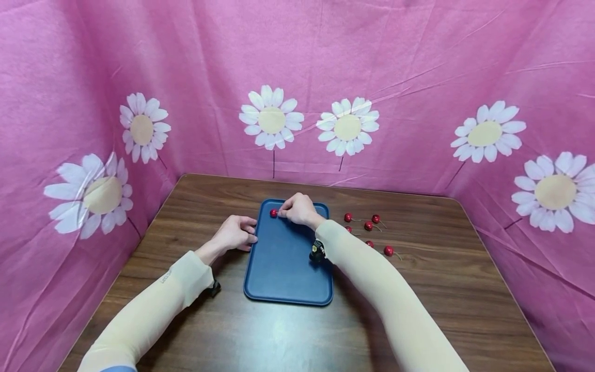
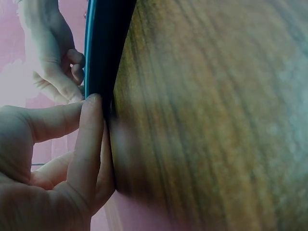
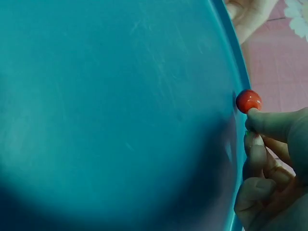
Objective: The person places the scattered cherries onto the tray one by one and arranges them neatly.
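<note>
Cherry [image 1: 273, 213] sits at the tip of the right grip [image 1: 297, 209], whose thumb and forefinger pinch it by the stem end, near the left rim at the far end of the tray [image 1: 283, 268]. That blue tray lies beneath the right grip and just to the right of the left grip [image 1: 234, 233]. Fingers of the left grip touch the tray's long left edge; from the dim wrist view, I cannot tell whether they pinch the rim or merely rest against it. Six more red cherries [image 1: 369, 226] lie on the desk [image 1: 432, 268] to the right of the right grip, one partly hidden by the forearm. Beyond both grips hangs pink cloth [image 1: 209, 62] with white flowers [image 1: 271, 120].
</note>
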`<state>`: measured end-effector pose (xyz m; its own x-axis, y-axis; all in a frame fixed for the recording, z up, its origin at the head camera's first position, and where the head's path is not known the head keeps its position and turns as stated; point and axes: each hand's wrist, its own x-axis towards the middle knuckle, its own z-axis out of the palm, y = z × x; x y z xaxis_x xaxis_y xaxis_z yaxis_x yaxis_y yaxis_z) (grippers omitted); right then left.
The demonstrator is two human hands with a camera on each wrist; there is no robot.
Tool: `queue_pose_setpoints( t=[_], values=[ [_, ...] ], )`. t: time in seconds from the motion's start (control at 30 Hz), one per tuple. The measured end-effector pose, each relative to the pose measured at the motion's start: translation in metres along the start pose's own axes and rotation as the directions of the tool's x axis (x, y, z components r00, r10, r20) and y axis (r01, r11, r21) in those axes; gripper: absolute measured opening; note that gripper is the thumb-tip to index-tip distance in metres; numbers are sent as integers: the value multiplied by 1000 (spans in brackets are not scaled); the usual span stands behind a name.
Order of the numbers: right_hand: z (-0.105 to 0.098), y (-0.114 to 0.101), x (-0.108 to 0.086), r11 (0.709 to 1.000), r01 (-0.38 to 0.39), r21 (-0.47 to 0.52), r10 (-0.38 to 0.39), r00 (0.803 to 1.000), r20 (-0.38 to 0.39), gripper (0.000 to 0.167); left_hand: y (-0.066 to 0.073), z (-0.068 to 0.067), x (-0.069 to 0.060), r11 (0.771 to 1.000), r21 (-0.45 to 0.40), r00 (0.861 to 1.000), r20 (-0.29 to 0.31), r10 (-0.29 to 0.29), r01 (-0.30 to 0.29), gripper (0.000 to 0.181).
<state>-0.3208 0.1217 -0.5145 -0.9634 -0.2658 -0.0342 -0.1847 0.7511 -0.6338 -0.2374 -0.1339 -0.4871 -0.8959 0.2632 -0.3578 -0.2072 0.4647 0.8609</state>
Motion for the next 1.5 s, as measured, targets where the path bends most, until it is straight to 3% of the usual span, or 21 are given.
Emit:
queue_pose_setpoints(
  t=[0.1,0.4,0.5,0.73,0.97,1.2,1.5],
  values=[
    [14,14,15,999,-6,-47,6,1000,-11,8,-1,1,1,1000,-2,1000,1,-5,5,60],
    [0,-26,-14,998,-21,-63,21,1000,-2,10,-2,2,2,1000,-4,1000,3,-1,1,59],
    [1,-27,-15,996,-24,-91,23,1000,-13,11,-2,2,2,1000,-3,1000,2,-2,2,59],
    [6,-18,-11,999,-2,-54,2,1000,1,11,-1,3,1,1000,-1,1000,3,0,0,59],
    [2,-28,-16,998,4,-66,-4,1000,-2,11,1,3,1,1000,5,1000,5,5,-5,58],
    [4,-26,-16,998,10,-65,-10,1000,-8,11,0,2,2,1000,15,1000,4,-1,1,58],
    [-8,-26,-23,994,103,-26,-104,993,-48,13,0,1,1,1000,15,1000,2,1,-1,58]
  ],
)
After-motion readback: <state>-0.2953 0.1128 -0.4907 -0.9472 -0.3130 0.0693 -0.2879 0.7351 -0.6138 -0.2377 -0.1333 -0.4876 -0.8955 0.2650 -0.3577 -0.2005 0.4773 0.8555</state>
